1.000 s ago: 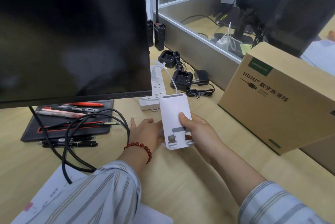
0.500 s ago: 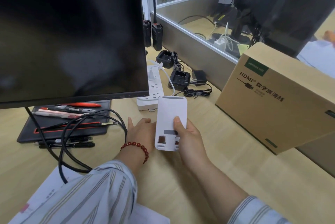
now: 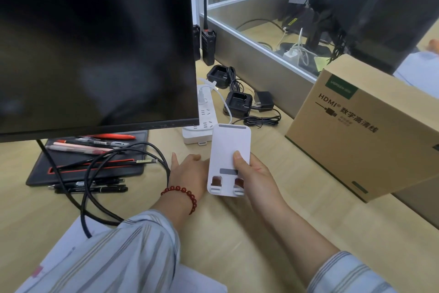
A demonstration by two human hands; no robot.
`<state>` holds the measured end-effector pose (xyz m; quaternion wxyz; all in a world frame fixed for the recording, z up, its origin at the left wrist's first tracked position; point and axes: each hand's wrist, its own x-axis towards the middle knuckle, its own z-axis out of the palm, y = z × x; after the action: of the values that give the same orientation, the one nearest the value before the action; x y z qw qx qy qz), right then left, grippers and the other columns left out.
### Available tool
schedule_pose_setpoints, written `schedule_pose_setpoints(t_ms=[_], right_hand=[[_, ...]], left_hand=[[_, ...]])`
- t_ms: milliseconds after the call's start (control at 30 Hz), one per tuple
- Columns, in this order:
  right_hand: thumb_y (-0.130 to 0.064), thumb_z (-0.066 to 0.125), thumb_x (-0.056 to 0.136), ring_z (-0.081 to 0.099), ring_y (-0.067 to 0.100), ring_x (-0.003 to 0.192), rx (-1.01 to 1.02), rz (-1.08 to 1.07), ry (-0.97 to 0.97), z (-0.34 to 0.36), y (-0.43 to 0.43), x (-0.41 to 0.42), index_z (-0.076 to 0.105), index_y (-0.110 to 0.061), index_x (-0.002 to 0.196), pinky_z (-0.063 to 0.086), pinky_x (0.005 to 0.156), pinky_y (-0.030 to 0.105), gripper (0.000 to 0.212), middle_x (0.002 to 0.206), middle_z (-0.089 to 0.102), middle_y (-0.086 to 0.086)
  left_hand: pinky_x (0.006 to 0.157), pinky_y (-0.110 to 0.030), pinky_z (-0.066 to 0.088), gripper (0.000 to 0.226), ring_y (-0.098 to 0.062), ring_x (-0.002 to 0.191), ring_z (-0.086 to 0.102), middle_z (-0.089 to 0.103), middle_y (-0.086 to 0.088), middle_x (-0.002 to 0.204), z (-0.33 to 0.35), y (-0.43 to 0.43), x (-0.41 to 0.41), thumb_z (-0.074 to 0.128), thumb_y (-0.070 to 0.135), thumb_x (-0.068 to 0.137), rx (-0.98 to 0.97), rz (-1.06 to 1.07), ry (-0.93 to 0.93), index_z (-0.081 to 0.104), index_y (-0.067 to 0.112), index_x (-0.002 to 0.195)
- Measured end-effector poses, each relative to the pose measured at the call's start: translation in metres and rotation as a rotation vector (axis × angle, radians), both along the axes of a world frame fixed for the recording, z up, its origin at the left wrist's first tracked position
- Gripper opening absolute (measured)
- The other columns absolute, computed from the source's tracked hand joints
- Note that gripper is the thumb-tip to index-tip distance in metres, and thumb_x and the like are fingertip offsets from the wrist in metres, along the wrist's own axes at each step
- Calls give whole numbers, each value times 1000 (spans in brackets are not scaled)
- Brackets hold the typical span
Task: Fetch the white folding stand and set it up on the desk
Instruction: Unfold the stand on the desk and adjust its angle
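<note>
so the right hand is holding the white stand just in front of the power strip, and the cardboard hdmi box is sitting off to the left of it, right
Not quite: the cardboard HDMI box sits to the right of the white stand, not the left. The head view shows this. The rest holds: the right hand grips the stand, thumb on its face, just in front of the power strip.

One white stand [image 3: 229, 159], two hands, two charging cradles, one cardboard box [image 3: 365, 131], one power strip [image 3: 202, 118].
</note>
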<state>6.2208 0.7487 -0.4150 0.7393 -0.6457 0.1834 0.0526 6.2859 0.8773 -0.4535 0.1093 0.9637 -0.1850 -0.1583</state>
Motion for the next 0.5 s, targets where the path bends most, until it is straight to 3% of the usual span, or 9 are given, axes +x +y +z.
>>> schedule_pose_setpoints(t_ms=[100, 200, 267, 333, 400, 500], right_hand=[[-38, 38, 97, 61, 2, 103, -119, 3, -50, 5, -29, -1, 61, -22, 118, 49, 85, 29, 34, 114, 67, -8], [-22, 53, 93, 54, 10, 109, -371, -21, -40, -10, -61, -1, 56, -22, 118, 43, 88, 25, 26, 115, 64, -4], [-17, 67, 82, 51, 13, 110, -629, 127, -9, -26, -71, -3, 50, -22, 123, 41, 91, 23, 45, 114, 61, -6], [-29, 77, 70, 46, 8, 115, -789, 292, 21, -41, -68, -2, 44, -24, 131, 37, 95, 18, 70, 120, 54, -9], [-45, 78, 59, 37, 7, 124, -851, 358, -8, -50, -61, 2, 37, -29, 138, 36, 100, 22, 91, 130, 48, -13], [-43, 79, 53, 35, 12, 119, -858, 389, -124, -53, -50, 10, 34, -37, 137, 37, 90, 24, 96, 125, 51, -20]], left_hand=[[114, -57, -3, 40, -14, 140, 25, 51, 9, 137, 3, 4, -2, 43, 34, 87, -65, -30, 60, 49, 35, 126], [113, -61, 10, 31, -19, 132, 35, 54, 15, 123, 8, 6, -3, 52, 42, 74, -282, 14, 97, 47, 43, 105], [113, -60, 14, 61, -18, 136, 29, 48, 16, 130, 6, 7, -1, 66, 52, 62, -322, -21, 98, 40, 47, 117], [115, -59, 8, 96, -18, 143, 15, 32, 14, 146, 0, 7, 2, 75, 57, 53, -271, -76, 124, 26, 45, 135], [116, -57, 1, 104, -17, 145, 7, 21, 12, 152, -3, 6, 4, 74, 58, 56, -210, -113, 139, 17, 41, 141], [117, -56, 0, 97, -17, 145, 11, 23, 12, 152, -4, 4, 1, 69, 56, 62, -182, -105, 148, 16, 41, 141]])
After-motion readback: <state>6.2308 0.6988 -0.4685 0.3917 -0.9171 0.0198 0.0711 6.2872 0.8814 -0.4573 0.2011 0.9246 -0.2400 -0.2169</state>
